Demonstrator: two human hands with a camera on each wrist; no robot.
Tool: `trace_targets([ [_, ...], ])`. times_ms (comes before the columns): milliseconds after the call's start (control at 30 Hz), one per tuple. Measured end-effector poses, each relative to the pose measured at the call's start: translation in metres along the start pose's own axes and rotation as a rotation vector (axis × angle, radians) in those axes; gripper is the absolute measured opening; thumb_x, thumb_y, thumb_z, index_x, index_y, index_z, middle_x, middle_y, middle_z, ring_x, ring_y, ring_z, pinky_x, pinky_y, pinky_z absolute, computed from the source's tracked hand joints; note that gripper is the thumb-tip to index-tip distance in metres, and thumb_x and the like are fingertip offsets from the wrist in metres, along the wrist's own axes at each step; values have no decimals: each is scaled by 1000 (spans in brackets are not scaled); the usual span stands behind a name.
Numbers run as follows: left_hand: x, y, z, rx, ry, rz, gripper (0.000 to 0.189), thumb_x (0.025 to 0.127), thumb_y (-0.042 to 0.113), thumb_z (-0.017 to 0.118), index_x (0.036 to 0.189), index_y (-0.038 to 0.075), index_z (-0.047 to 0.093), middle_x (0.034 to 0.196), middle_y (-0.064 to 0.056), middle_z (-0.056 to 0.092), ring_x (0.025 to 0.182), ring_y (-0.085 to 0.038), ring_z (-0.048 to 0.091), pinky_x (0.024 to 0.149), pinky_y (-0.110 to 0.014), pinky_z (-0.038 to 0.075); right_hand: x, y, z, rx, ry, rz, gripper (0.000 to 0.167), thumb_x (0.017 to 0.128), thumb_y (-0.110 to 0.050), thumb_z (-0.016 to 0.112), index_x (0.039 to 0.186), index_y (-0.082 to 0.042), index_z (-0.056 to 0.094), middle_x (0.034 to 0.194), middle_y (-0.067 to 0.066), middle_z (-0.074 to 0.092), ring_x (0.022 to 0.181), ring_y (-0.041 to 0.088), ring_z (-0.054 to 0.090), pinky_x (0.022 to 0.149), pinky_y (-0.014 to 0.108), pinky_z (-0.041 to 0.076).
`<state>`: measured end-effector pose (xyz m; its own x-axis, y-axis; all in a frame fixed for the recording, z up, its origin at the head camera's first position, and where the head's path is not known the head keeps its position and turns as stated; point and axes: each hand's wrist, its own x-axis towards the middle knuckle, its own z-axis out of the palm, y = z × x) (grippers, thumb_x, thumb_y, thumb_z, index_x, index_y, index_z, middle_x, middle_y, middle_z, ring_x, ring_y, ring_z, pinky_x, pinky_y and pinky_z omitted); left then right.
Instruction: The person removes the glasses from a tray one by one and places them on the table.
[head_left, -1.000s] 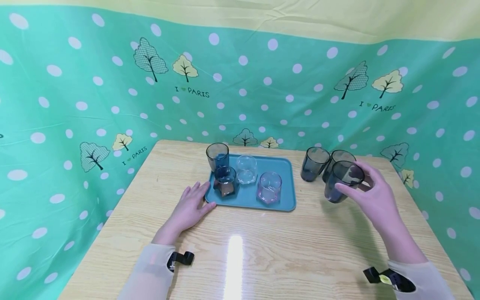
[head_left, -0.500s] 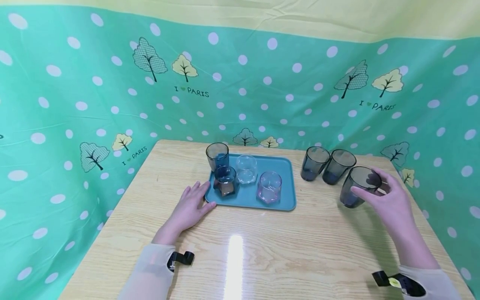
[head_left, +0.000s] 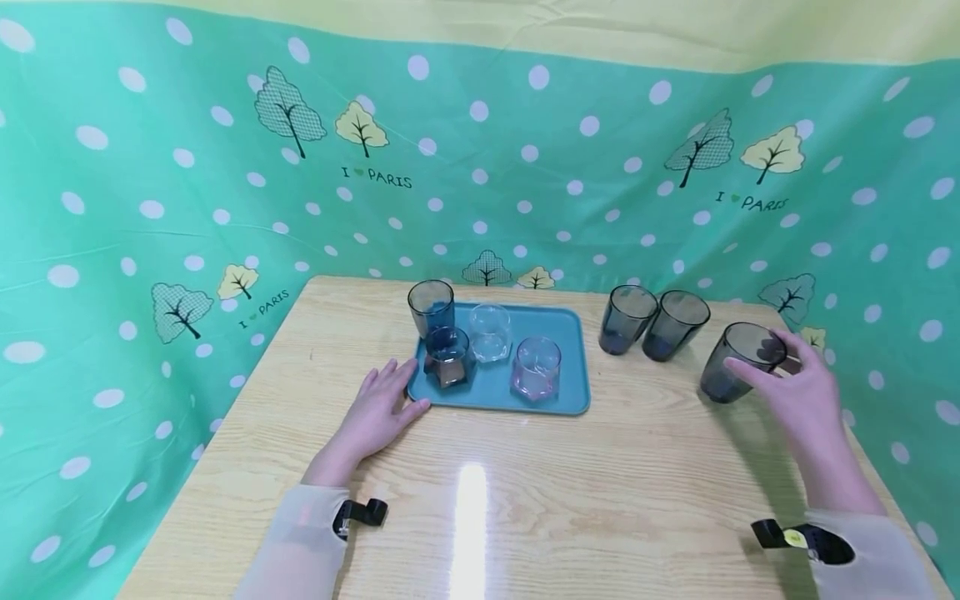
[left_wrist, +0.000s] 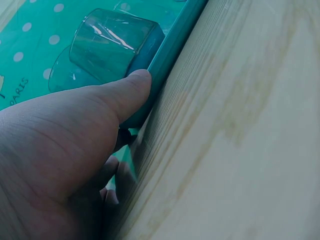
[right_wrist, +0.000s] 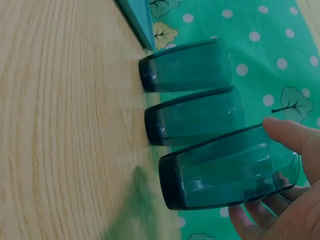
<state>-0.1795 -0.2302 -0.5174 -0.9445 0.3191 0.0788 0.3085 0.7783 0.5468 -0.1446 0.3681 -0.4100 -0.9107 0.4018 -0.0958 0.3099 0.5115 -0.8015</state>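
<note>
My right hand (head_left: 812,400) grips a tall smoky-grey glass tumbler (head_left: 735,367) near its rim, thumb on one side and fingers on the other. In the right wrist view, the gripped tumbler (right_wrist: 225,172) leans slightly, its thick dark base close to the tabletop. Two matching tumblers, a left one (head_left: 627,323) and a right one (head_left: 675,329), stand upright beside each other to its left. My left hand (head_left: 372,414) rests at the front-left corner of a blue tray (head_left: 558,325), fingers extended. In the left wrist view, its thumb (left_wrist: 135,87) touches the tray rim (left_wrist: 167,60).
On the tray's left side stand a tall dark tumbler (head_left: 432,307) and a short dark glass (head_left: 448,358). A clear short glass (head_left: 491,335) and a pinkish one (head_left: 536,371) are further right on it. A dotted green curtain (head_left: 480,167) hangs behind the wooden table (head_left: 570,500).
My right hand has carried its tumbler rightward, away from the two matching tumblers, opening a gap between them. My left hand stays at the tray corner. The head view has tilted down slightly.
</note>
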Motion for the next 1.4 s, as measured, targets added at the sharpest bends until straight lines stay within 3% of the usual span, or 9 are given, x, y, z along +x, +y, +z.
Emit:
trace_targets([
  [100, 2, 0, -1, 2, -10, -10, 84, 110, 47, 69, 172, 2, 34, 175, -21, 36, 167, -43, 19, 136, -59, 1, 8, 2, 0, 15, 10, 31, 107, 93, -63, 82, 178, -38, 21, 181, 18, 20, 156, 49, 35, 106, 42, 52],
  [200, 3, 1, -2, -4, -16, -12, 84, 110, 46, 69, 173, 3, 33, 176, -21, 35, 167, -42, 18, 136, -58, 0, 15, 2, 0, 29, 19, 52, 108, 93, -65, 81, 178, -36, 20, 180, 19, 21, 157, 47, 31, 107, 47, 50],
  [300, 3, 1, -2, -7, -19, -14, 85, 110, 47, 68, 173, 4, 33, 176, -20, 35, 168, -41, 17, 137, -57, 0, 22, 3, 0, 27, 21, 69, 111, 93, -66, 80, 178, -35, 17, 179, 21, 24, 154, 46, 34, 101, 43, 50],
  [367, 3, 1, -2, -8, -16, -13, 84, 110, 47, 68, 173, 4, 33, 176, -20, 35, 168, -41, 18, 137, -57, 0, 28, 5, 1, 37, 16, 78, 112, 93, -66, 81, 179, -35, 16, 179, 21, 24, 154, 46, 35, 107, 48, 51],
  [600, 1, 2, -1, -3, 2, 2, 84, 110, 45, 69, 172, 2, 34, 175, -21, 37, 167, -44, 20, 136, -59, 3, 46, 8, 5, 48, 44, 112, 115, 90, -68, 82, 179, -30, 19, 179, 14, 26, 153, 38, 35, 105, 44, 48],
  [700, 1, 1, -1, -5, -7, -8, 83, 110, 45, 69, 173, 3, 34, 176, -19, 36, 167, -42, 19, 137, -58, 2, 50, 7, 6, 65, 44, 116, 114, 91, -68, 82, 179, -31, 19, 180, 13, 25, 155, 38, 34, 112, 48, 47],
  [900, 0, 1, 0, -15, -15, -15, 83, 110, 46, 69, 173, 4, 34, 176, -19, 36, 167, -41, 19, 137, -57, 1, 56, 6, 9, 98, 26, 104, 113, 91, -67, 82, 178, -34, 18, 182, 10, 21, 160, 41, 33, 126, 57, 40],
  [1400, -1, 3, -1, -5, 1, -6, 83, 110, 45, 69, 172, 1, 35, 174, -22, 37, 167, -44, 20, 136, -59, 3, 61, 0, 18, 69, 30, 60, 111, 93, -67, 81, 179, -30, 20, 182, 11, 23, 159, 41, 32, 126, 59, 38],
])
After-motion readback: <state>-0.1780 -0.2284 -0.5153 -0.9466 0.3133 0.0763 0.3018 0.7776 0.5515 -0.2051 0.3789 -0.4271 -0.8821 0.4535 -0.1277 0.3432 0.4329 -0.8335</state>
